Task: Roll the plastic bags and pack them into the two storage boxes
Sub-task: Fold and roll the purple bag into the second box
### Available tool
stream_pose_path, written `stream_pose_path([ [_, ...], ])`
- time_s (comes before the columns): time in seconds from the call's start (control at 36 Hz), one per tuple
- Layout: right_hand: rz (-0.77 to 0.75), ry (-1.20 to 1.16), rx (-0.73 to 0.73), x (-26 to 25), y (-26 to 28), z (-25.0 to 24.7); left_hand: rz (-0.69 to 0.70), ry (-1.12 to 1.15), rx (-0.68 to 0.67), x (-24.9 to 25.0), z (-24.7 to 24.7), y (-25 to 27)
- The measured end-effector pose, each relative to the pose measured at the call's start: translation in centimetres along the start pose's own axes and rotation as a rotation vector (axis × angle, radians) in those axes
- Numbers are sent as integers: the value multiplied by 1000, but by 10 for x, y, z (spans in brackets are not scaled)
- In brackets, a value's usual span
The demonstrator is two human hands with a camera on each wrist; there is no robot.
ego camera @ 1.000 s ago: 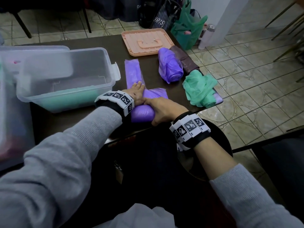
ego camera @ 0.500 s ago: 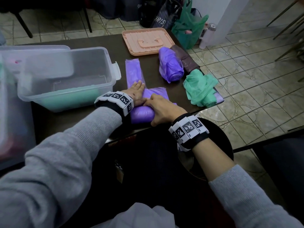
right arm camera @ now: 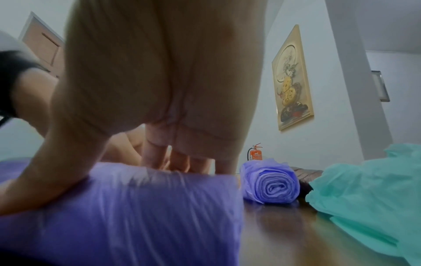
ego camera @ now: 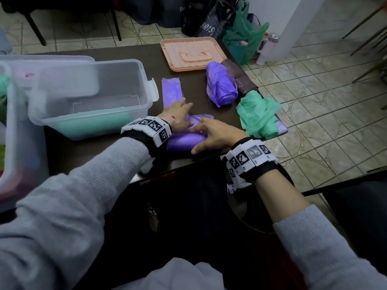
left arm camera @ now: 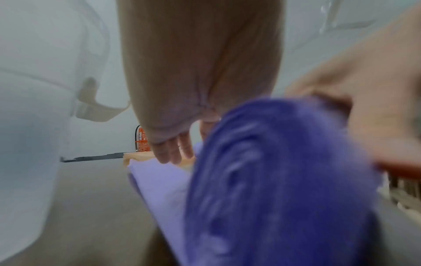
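At the table's (ego camera: 69, 151) near edge, the right hand (ego camera: 215, 136) and left hand (ego camera: 178, 117) lie side by side with straight fingers pressing flat on a half-rolled purple bag (ego camera: 184, 141), a smooth glossy cylinder whose flat tail (ego camera: 170, 94) runs toward 12 o'clock. At 10 o'clock stands a clear box (ego camera: 92, 114); at 1 o'clock lies a finished purple roll (ego camera: 222, 84).

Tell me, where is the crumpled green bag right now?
In the head view, the crumpled green bag lies at the table's right edge, just right of the right hand and in front of the finished purple roll.
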State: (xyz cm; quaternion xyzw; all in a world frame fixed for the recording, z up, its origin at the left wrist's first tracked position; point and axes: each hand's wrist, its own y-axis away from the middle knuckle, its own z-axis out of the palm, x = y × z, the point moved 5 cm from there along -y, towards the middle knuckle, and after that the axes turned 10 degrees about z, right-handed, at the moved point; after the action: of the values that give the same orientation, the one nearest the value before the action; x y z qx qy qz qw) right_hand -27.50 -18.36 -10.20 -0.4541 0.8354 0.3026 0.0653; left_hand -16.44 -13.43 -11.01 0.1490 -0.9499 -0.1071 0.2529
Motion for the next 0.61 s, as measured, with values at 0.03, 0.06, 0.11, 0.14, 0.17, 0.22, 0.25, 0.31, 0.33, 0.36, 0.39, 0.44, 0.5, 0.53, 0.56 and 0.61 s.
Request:
stream_pose_path([
  [0.03,14,-13,-3,2,-1,-2,2,33,51,2,-3,2],
  [0.06,29,-39,-2,4,-3,-4,0,66,98,3,-7,5],
  [0.11,46,-107,-4,6,-7,-7,-13,87,158,8,-13,10],
  [0.14,53,-124,-18,6,-9,-8,-26,83,164,10,-14,13],
  [0.17,57,-131,-44,6,-11,-9,-50,75,159,10,-15,16],
  [0.22,55,-138,-83,7,-14,-10,-82,60,128,8,-15,21],
  [0.25,51,-150,-90,7,-15,-11,-81,50,105,6,-15,24],
  [0.31,50,-164,-91,9,-18,-12,-69,43,65,3,-15,28],
  [0.33,55,-161,-85,11,-20,-12,-62,59,46,1,-14,30],
  [0.36,65,-152,-83,12,-22,-11,-54,78,35,0,-13,32],
  [0.39,71,-143,-82,12,-24,-11,-50,88,32,-2,-12,33],
  [0.44,68,-120,-74,9,-26,-11,-51,83,35,-5,-8,35],
  [0.5,57,-87,-57,6,-28,-10,-61,75,60,-8,-3,34],
  [0.53,56,-72,-37,5,-28,-10,-64,71,85,-9,-2,34],
  [0.56,55,-61,-11,6,-29,-11,-60,63,118,-9,-1,33],
  [0.61,64,-34,47,8,-30,-12,-25,24,225,-6,-3,33],
])
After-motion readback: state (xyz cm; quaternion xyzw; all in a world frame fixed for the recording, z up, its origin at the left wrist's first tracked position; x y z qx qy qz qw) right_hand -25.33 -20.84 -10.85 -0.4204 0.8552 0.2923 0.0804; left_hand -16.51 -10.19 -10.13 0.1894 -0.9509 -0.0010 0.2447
